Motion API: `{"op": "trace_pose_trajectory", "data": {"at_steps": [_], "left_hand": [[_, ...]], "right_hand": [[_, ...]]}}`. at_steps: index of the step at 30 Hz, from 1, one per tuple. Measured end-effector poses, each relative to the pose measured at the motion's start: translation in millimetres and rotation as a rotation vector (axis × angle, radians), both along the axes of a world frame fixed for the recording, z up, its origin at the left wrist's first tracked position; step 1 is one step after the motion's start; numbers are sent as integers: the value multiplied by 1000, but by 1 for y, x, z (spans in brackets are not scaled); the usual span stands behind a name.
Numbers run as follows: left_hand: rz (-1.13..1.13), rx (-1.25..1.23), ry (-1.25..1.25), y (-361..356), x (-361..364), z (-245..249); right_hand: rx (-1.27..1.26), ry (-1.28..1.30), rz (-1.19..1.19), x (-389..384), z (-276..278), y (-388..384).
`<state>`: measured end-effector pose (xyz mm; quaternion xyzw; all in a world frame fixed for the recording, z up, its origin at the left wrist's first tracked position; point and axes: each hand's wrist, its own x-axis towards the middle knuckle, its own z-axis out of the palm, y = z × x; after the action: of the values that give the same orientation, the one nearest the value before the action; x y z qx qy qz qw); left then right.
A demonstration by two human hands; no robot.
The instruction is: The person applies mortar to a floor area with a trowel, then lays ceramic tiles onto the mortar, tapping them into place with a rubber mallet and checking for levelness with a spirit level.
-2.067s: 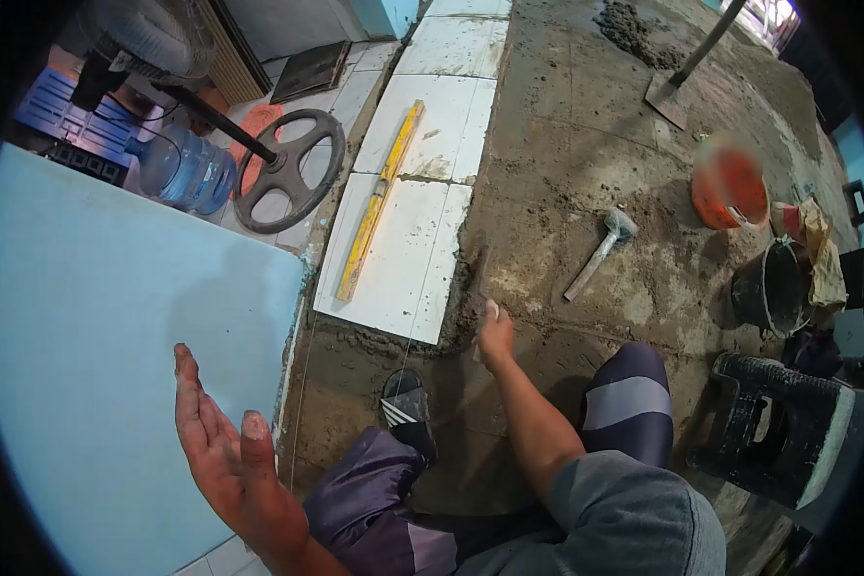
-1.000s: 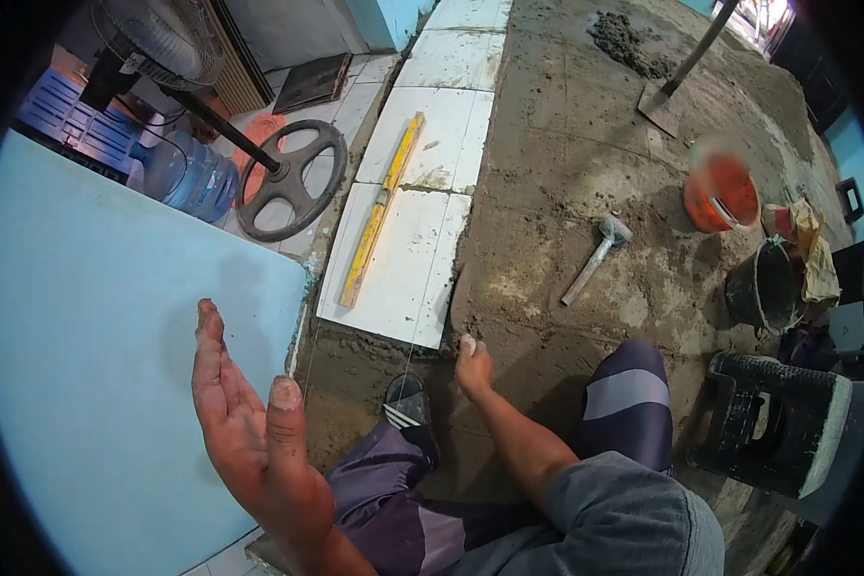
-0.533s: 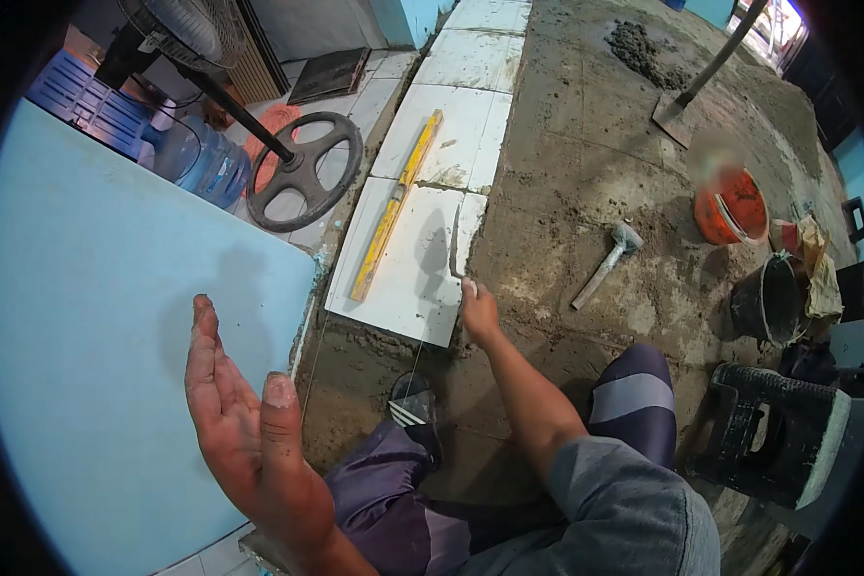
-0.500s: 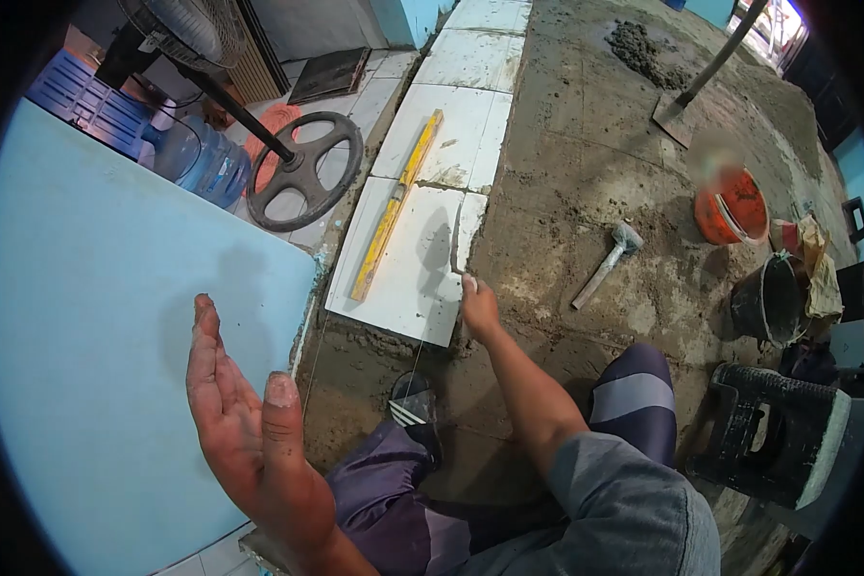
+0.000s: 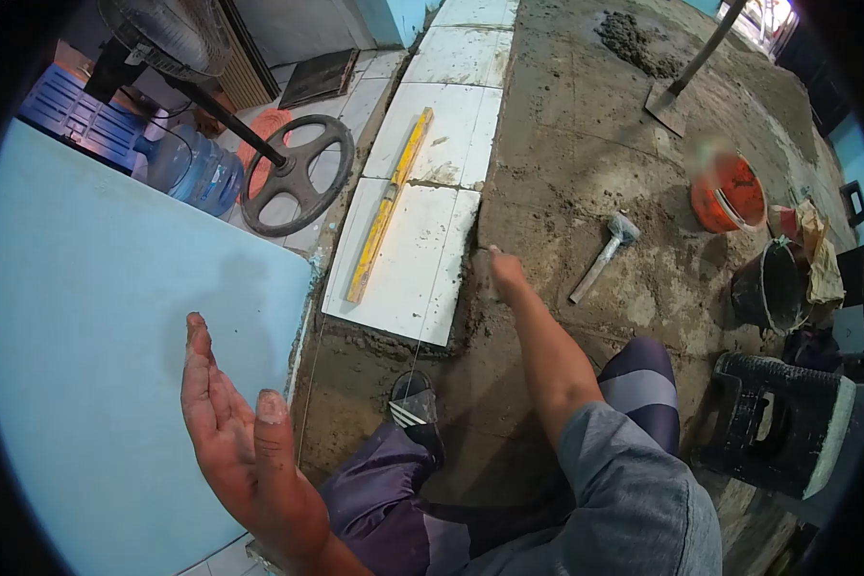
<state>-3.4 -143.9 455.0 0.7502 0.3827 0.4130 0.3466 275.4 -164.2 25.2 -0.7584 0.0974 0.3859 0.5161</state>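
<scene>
My left hand (image 5: pixel 250 442) is raised at the lower left, fingers stretched upward and thumb apart, holding nothing. Behind it is a pale blue surface (image 5: pixel 96 317). My right hand (image 5: pixel 506 274) is closed just right of the nearest white tile (image 5: pixel 422 259), over the grey mortar; what it grips blends into the mortar and cannot be made out. On the white tiles lies a yellow spirit level (image 5: pixel 384 226), slanting across a joint. A mallet (image 5: pixel 605 257) with a dusty head lies on the rough floor to the right of my right hand.
An orange bucket (image 5: pixel 730 197), a black bucket (image 5: pixel 770 288) and a black stool (image 5: pixel 773 418) stand at the right. A long-handled tool (image 5: pixel 664 108) stands near a mortar heap (image 5: pixel 634 43). At the upper left are a fan base (image 5: pixel 296 173) and a water bottle (image 5: pixel 197 173).
My right hand has moved right and slightly up, off the tile's edge onto the mortar side. The dark thin tool seen over the tile no longer shows there. My left hand stays raised.
</scene>
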Motion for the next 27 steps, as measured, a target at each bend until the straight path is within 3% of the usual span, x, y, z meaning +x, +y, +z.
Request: {"op": "trace_pose_trajectory", "data": {"at_steps": [5,6,9,12,15,18,21,24,27], "left_hand": [[-26,14,-29,1,3,-2],[-30,13,-30,1,4,-2],[-33,13,-30,1,7,-4],[-32,17,-11,-1,8,-5],[-38,17,-1,-4,8,-6],[-46,8,-24,-6,8,-4],[-41,5,-35,-6,11,-4],[-53,4,-25,-8,13,-7],[-58,4,-23,-7,13,-8]], "right_hand": [[-20,-35,50,-18,36,7],[-67,-196,90,-17,6,6],[11,-144,-20,-14,-7,-2],[17,-12,-68,-12,28,-4],[35,54,-8,-11,30,5],[92,64,79,-14,38,-8],[35,-172,16,-11,6,-14],[83,75,-34,-4,10,-16],[-6,-108,111,-13,15,-10]]}}
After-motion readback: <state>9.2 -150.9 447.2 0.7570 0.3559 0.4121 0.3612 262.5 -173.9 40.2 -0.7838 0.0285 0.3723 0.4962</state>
